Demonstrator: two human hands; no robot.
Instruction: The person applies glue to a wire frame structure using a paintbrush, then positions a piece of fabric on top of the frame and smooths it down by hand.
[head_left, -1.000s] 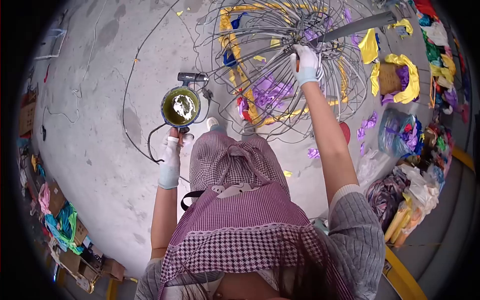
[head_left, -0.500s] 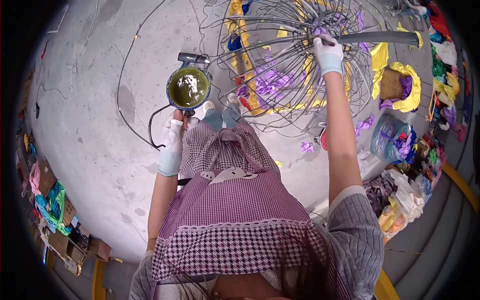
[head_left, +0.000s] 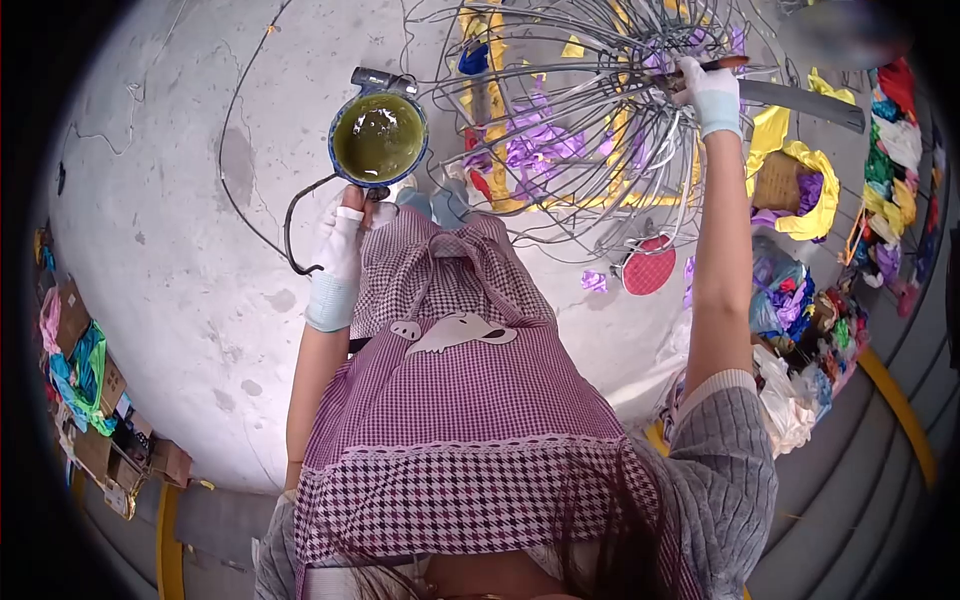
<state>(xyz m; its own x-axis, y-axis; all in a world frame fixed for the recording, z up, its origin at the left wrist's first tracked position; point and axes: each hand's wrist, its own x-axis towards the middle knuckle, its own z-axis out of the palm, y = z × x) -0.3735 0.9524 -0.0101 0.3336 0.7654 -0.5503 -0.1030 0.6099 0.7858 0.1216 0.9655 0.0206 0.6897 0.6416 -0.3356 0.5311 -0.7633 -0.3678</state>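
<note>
My left hand (head_left: 340,235), in a white and pale-blue glove with bare fingertips, is closed on the near side of a round blue-rimmed pot (head_left: 378,140). Olive-green, glossy liquid stands in the pot. A black cord (head_left: 290,225) hangs by that hand, and a dark cylindrical part (head_left: 385,80) sits at the pot's far rim. With my right arm stretched out, my right hand (head_left: 712,95), gloved alike, is closed around a slim brown-handled tool (head_left: 725,62), its kind unclear. That hand is among the bundled grey wires of a large wire frame (head_left: 580,130).
A flat dark grey strip (head_left: 805,102) sticks out right of the wires. Purple scraps (head_left: 540,145) and a yellow-edged frame (head_left: 495,100) lie beneath. A red oval pad (head_left: 648,265), a yellow-lined box (head_left: 775,180) and heaped coloured material (head_left: 890,150) are to the right.
My right hand has moved right along the wire frame, and the brown tool now shows above its fingers. The pot stays in my left hand, slightly higher in view. The camera view has shifted.
</note>
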